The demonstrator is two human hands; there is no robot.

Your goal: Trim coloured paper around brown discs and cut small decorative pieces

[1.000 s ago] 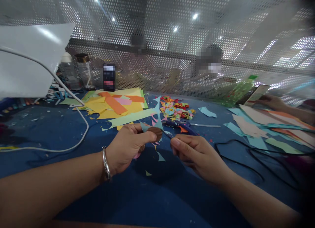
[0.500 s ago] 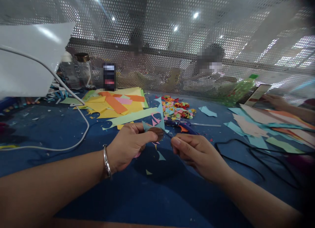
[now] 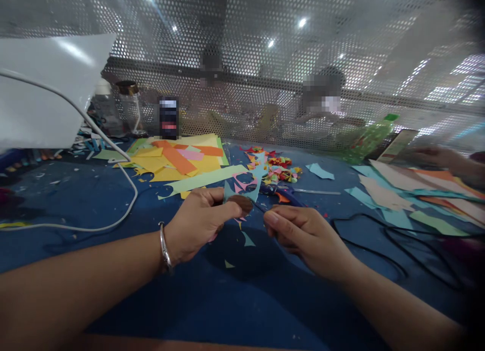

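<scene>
My left hand (image 3: 206, 214) is closed, its thumb pressing a round brown disc (image 3: 241, 204) against light blue paper (image 3: 256, 182). The paper stands out behind the disc in a curved strip. In a pinch, my right hand (image 3: 297, 235) holds a thin dark tool (image 3: 259, 206), whose tip meets the disc's right edge by the paper. Its exact kind is too small to tell. Below the hands, a blue paper scrap (image 3: 248, 239) and a small pale green scrap (image 3: 229, 264) lie on the blue table (image 3: 182, 305).
Yellow and orange paper sheets (image 3: 178, 159) are stacked behind my left hand. A heap of colourful paper pieces (image 3: 282, 169) lies beyond my hands. To the right are more sheets (image 3: 394, 192), a black cable (image 3: 364, 240) and another person's hand (image 3: 432, 155). A white cable (image 3: 76, 230) loops at left.
The light blue paper strip has swung to the right and bent outward, away from the disc's edge. Both hands stay almost in place. The other person's hand at the right has shifted slightly.
</scene>
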